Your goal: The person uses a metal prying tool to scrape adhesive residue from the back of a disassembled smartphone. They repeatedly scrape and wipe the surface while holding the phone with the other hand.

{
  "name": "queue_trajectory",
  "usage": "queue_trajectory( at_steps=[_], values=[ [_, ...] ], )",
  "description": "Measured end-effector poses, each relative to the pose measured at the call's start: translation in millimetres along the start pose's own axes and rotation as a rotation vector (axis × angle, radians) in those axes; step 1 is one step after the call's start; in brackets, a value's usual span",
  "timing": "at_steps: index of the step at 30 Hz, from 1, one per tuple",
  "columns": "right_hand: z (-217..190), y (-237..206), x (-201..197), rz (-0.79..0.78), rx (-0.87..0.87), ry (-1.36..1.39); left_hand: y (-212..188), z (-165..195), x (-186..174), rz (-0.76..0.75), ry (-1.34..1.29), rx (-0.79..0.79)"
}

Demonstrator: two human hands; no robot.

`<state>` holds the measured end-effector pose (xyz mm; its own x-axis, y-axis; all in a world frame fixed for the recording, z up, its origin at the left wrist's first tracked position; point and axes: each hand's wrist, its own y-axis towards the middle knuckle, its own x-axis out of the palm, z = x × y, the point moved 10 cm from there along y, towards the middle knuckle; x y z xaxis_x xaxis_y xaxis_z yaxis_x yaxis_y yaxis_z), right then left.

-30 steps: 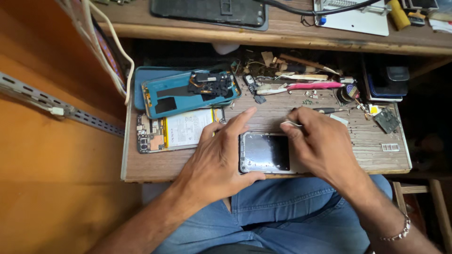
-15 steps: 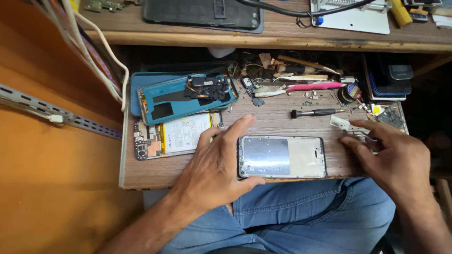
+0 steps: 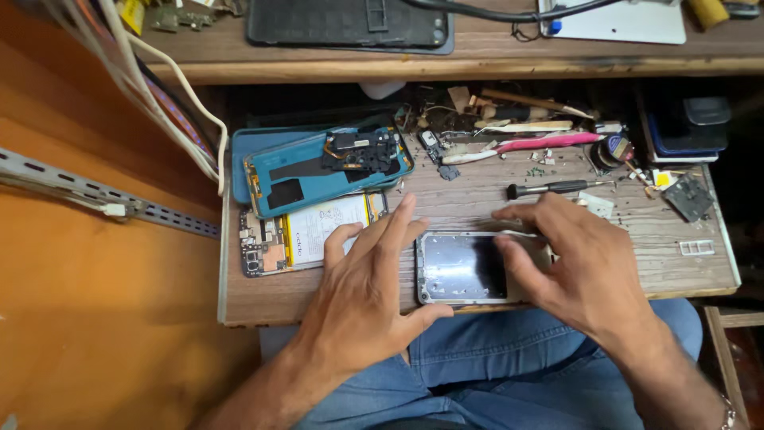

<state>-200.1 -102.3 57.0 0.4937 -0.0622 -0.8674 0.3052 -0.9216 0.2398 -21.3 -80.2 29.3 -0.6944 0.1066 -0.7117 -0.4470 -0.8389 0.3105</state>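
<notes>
both hands, left hand (image 3: 362, 299) and right hand (image 3: 577, 267), lie open-fingered on a flat, glossy dark-screened silver-rimmed phone (image 3: 465, 269), gripping nothing.

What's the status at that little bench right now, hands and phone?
Left hand flat at the phone frame, steadying its left end. Right hand covers its right end, fingers on the screen. Screwdriver lies just beyond; nothing blocking.

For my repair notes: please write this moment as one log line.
left hand: flat beside phone frame, thumb at its edge | right hand: over frame's right end | screwdriver: lying on wooden tray
</notes>
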Motion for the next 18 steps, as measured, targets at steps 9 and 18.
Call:
queue_trajectory(
  at_steps=[9, 18],
  values=[
    [9, 1, 11, -0.045, -0.075, -0.083, 2, -11, 2, -0.039, -0.068, -0.052],
    [6, -11, 24, -0.012, -0.182, -0.175, 1, -21, 8, -0.081, -0.106, -0.079]
  ],
)
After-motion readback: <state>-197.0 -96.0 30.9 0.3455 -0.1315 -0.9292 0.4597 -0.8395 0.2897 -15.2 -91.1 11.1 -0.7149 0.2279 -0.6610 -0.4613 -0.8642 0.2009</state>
